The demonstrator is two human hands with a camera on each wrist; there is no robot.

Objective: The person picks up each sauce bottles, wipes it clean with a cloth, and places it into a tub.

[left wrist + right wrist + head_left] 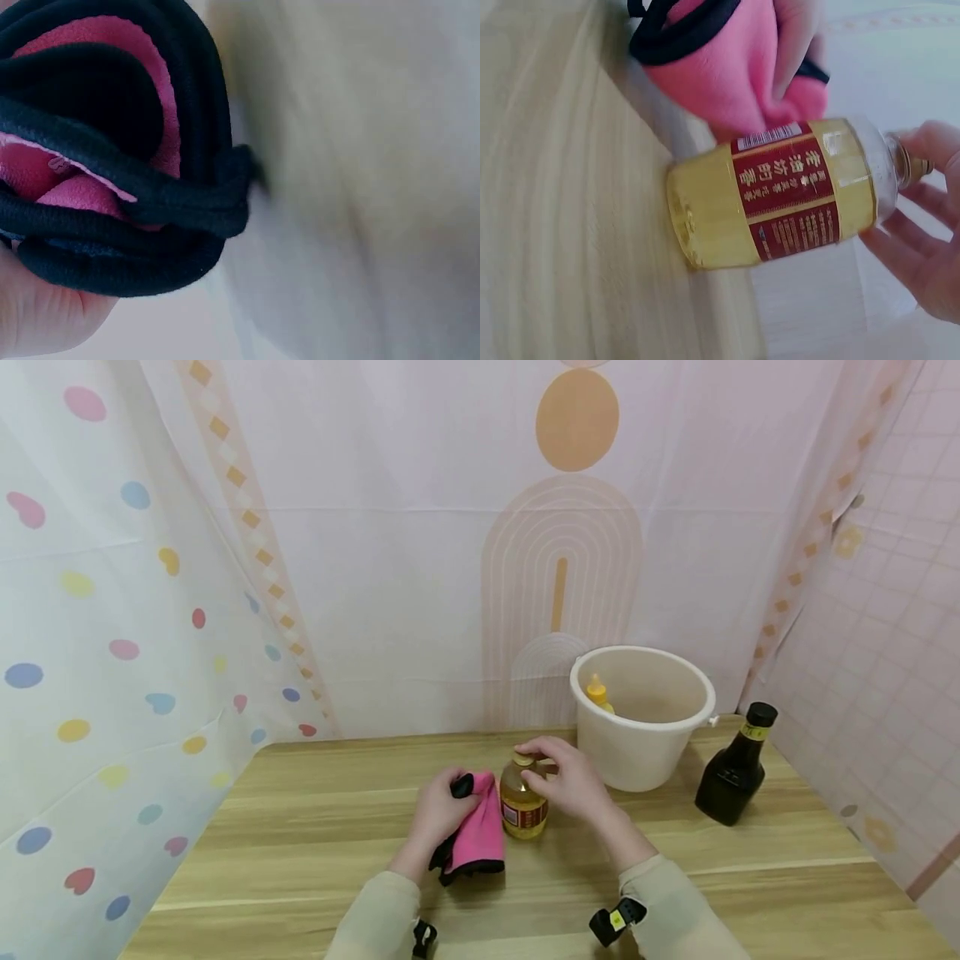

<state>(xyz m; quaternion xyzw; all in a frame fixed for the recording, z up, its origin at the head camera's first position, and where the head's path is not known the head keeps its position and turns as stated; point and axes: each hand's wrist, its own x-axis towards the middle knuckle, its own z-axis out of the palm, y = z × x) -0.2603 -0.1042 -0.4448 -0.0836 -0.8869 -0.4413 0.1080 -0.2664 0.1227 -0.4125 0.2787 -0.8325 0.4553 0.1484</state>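
Holding a pink cloth [483,835] next to an amber bottle [523,797]

Left hand [438,814] has the black-trimmed cloth bunched in curled fingers, and the right hand [566,781] has its thumb and fingers curled round the bottle's neck and cap. Bottle's roughly upright between the two hands, just beside the cloth. White bucket [637,752] sits beyond the right hand.

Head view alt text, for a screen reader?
A person's left hand grips a pink, black-edged cloth item while the right hand curls around the top of a labelled bottle of yellow liquid on a wood-grain table. Farther right are a white bucket with a yellow-topped bottle inside and a dark bottle.
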